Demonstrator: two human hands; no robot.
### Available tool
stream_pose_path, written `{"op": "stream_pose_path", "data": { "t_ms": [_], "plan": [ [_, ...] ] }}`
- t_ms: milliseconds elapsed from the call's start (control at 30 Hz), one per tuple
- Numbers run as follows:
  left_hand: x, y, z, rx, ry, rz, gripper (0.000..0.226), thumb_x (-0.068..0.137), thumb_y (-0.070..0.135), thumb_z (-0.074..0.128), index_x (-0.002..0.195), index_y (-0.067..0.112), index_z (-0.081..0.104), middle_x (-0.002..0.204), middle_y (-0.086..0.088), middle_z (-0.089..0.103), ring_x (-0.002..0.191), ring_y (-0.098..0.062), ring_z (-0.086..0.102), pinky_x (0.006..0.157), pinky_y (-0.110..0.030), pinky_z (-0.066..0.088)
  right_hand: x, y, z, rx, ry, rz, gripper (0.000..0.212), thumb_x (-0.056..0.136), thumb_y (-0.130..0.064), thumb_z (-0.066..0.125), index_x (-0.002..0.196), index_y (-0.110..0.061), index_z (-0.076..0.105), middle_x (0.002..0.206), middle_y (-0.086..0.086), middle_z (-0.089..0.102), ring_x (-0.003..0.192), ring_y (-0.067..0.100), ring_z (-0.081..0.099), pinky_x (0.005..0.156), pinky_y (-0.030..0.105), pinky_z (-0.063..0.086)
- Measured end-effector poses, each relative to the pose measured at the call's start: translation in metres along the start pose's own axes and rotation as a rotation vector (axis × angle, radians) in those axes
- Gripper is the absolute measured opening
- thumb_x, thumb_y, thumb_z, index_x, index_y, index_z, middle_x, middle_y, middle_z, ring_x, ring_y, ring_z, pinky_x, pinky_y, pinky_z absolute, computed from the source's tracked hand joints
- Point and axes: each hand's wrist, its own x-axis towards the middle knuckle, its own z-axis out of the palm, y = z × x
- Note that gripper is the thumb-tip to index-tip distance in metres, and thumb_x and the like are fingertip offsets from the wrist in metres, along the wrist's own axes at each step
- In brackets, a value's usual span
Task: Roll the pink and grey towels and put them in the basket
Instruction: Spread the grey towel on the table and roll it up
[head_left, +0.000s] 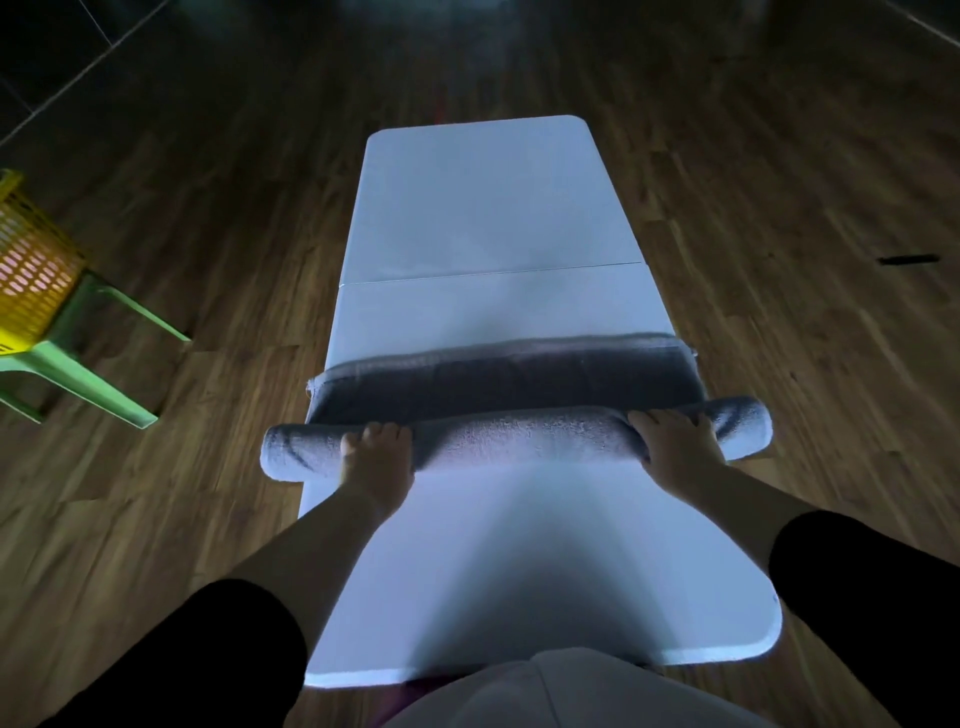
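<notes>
The grey towel (519, 434) lies across the white table (493, 218), most of it wound into a thick roll whose ends stick out past both table sides. A short flat strip of it still lies beyond the roll. My left hand (376, 460) presses on the roll near its left end, fingers curled over the top. My right hand (672, 441) grips the roll near its right end. A yellow basket (36, 270) sits at the far left edge on a green chair, with something pink showing through its holes.
The green plastic chair (88, 374) stands on the dark wooden floor left of the table. A small dark object (909, 259) lies on the floor to the right. The table has a seam across its middle.
</notes>
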Motion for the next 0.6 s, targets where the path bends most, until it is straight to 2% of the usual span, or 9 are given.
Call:
{"op": "stream_pose_path", "data": {
  "t_ms": [67,167,233,300,367,433,500,533,600],
  "plan": [
    [0.003,-0.003,-0.005,0.035,-0.059,0.035,0.045,0.088,0.051,0.049,0.121,0.020,0.055,0.121,-0.001,0.057,0.115,-0.022,0.050,0.090,-0.039,0.040,0.002,0.002,-0.009,0.020,-0.064,-0.035,0.038,0.083,-0.030,0.055,0.120,-0.031,0.047,0.117,-0.007,0.060,0.113,0.020,0.054,0.092,0.043,0.041],
    [0.003,-0.011,-0.018,-0.024,-0.220,0.043,0.050,0.084,0.056,0.042,0.114,0.023,0.062,0.120,-0.001,0.062,0.118,-0.024,0.050,0.096,-0.043,0.039,0.004,0.003,-0.035,0.044,-0.324,-0.081,0.010,0.081,-0.034,0.050,0.091,-0.032,0.047,0.102,-0.005,0.060,0.102,0.024,0.057,0.085,0.039,0.042],
    [0.000,-0.017,-0.024,-0.049,-0.206,-0.005,0.052,0.086,0.058,0.039,0.116,0.024,0.062,0.122,-0.002,0.060,0.121,-0.024,0.049,0.094,-0.046,0.040,0.008,0.006,-0.040,0.009,-0.270,-0.123,0.016,0.086,-0.036,0.048,0.102,-0.034,0.052,0.111,-0.002,0.060,0.107,0.024,0.056,0.086,0.038,0.043],
    [-0.003,-0.019,-0.022,-0.107,-0.029,-0.060,0.045,0.089,0.054,0.042,0.118,0.025,0.059,0.121,0.000,0.059,0.117,-0.024,0.052,0.089,-0.044,0.043,0.013,0.007,-0.031,0.077,-0.005,-0.085,0.037,0.089,-0.035,0.049,0.125,-0.032,0.052,0.125,-0.001,0.058,0.117,0.024,0.053,0.095,0.041,0.043],
    [-0.003,-0.017,-0.012,-0.236,0.146,-0.083,0.038,0.092,0.047,0.043,0.117,0.024,0.060,0.114,0.001,0.062,0.108,-0.024,0.057,0.085,-0.040,0.048,0.015,0.001,-0.020,0.246,0.143,-0.042,0.037,0.092,-0.035,0.049,0.127,-0.024,0.054,0.125,0.002,0.059,0.117,0.026,0.054,0.098,0.043,0.043],
    [-0.006,-0.014,-0.001,-0.244,0.104,-0.046,0.047,0.092,0.054,0.041,0.125,0.023,0.054,0.116,0.000,0.061,0.109,-0.024,0.057,0.088,-0.040,0.048,0.013,-0.007,-0.011,0.247,0.026,-0.064,0.045,0.092,-0.046,0.050,0.126,-0.017,0.052,0.129,0.004,0.056,0.125,0.026,0.048,0.106,0.049,0.033],
    [-0.008,-0.010,0.007,-0.157,0.004,-0.007,0.066,0.088,0.062,0.045,0.139,0.020,0.039,0.128,-0.002,0.054,0.119,-0.024,0.051,0.095,-0.041,0.043,0.010,-0.011,-0.005,0.133,-0.081,-0.092,0.067,0.089,-0.054,0.054,0.140,-0.015,0.039,0.146,0.002,0.042,0.139,0.022,0.033,0.113,0.056,0.019],
    [-0.009,-0.009,0.008,-0.118,-0.022,-0.006,0.069,0.088,0.059,0.048,0.142,0.019,0.034,0.132,-0.001,0.051,0.123,-0.023,0.048,0.097,-0.040,0.042,0.010,-0.011,-0.005,0.069,-0.088,-0.094,0.070,0.088,-0.053,0.057,0.143,-0.016,0.035,0.147,0.001,0.040,0.140,0.021,0.032,0.113,0.056,0.020],
    [-0.008,-0.009,0.008,-0.082,-0.001,-0.026,0.059,0.090,0.049,0.050,0.139,0.020,0.036,0.131,0.001,0.051,0.122,-0.021,0.048,0.095,-0.039,0.042,0.013,-0.010,-0.006,0.013,-0.015,-0.081,0.054,0.088,-0.043,0.058,0.135,-0.021,0.043,0.134,-0.001,0.053,0.129,0.021,0.046,0.107,0.051,0.033]
  ]
}}
